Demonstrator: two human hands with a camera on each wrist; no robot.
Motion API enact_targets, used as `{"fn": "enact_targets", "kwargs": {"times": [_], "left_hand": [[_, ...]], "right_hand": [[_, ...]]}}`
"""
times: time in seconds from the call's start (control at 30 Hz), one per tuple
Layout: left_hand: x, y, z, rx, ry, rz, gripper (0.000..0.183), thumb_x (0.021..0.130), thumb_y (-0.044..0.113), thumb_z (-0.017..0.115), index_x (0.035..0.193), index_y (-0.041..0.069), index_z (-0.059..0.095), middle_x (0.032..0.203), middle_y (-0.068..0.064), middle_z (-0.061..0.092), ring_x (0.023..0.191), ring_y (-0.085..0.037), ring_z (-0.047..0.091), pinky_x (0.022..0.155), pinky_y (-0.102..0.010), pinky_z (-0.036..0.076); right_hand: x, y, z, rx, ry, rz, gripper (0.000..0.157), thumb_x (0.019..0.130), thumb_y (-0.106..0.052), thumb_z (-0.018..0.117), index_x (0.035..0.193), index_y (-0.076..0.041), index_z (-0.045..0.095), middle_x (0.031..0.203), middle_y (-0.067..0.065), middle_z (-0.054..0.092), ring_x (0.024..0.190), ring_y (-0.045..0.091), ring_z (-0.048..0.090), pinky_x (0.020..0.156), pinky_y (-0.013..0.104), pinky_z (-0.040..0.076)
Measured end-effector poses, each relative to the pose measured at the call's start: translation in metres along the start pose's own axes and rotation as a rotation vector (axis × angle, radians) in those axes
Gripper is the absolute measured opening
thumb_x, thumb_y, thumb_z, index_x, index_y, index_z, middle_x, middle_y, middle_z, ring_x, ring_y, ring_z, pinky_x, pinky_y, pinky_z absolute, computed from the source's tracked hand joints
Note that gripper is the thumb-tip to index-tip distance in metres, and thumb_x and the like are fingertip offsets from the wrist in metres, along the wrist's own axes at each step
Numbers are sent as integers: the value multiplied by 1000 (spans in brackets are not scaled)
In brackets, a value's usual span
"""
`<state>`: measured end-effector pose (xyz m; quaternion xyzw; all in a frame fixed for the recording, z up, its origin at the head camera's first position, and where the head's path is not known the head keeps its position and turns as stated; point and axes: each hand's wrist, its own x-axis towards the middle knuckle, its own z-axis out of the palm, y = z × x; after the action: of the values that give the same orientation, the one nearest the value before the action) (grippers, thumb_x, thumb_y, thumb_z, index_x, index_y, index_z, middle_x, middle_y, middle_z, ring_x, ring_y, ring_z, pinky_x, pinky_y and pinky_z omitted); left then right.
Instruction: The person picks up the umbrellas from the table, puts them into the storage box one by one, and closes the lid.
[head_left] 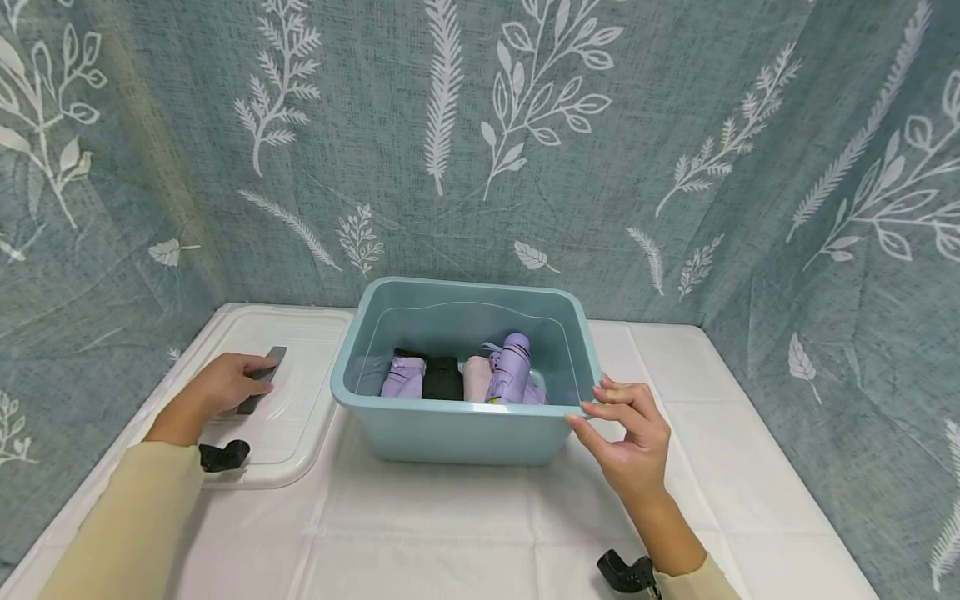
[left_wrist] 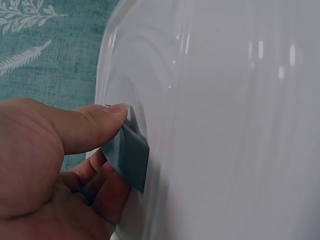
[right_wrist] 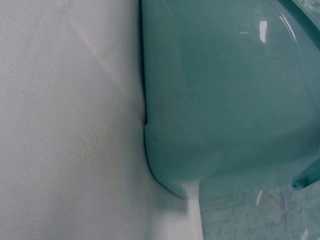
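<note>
My left hand [head_left: 225, 385] pinches a grey plastic latch piece [head_left: 258, 392] above the white lid [head_left: 300, 425]. In the left wrist view, the thumb lies on top of the latch piece [left_wrist: 131, 157] with fingers beneath it. A blue-green storage bin [head_left: 465, 433] stands upright in the middle. My right hand [head_left: 626, 437] grips the rim at the bin's near right corner. Within the bin sit a purple folded umbrella [head_left: 513, 367], a purple bundle [head_left: 403, 377], a black bundle [head_left: 442, 381] and a pale pink one [head_left: 476, 379]. The right wrist view shows the bin's side, not the hand.
A white cloth [head_left: 420, 533] with fold lines covers the table. Patterned curtains [head_left: 360, 150] close in the back and both sides. The lid lies flat at the left, directly beside the bin.
</note>
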<state>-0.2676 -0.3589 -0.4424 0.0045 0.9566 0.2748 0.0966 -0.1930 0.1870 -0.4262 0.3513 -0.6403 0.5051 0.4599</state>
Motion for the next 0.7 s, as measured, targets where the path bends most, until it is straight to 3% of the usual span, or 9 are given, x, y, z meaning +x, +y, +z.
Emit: {"fn": "enact_targets", "kwargs": {"times": [0.33,0.7], "left_hand": [[2,-2,-2,-21,-19,0,57,96,9,68,145,-11,47,145,-45,39,134,-59,42,105,-66,44],[-1,-7,-4,-13,-13,66,55,95,10,68,144,-9,51,144,-44,42,129,-57,47,97,-62,49]], "right_hand": [[0,0,0,-2,-3,0,30,79,-18,90,82,8,77,87,24,61,103,24,66,106,35,54],[-1,0,-1,4,-5,7,30,79,-18,91,82,8,77,87,24,61,104,23,66,106,35,53]]}}
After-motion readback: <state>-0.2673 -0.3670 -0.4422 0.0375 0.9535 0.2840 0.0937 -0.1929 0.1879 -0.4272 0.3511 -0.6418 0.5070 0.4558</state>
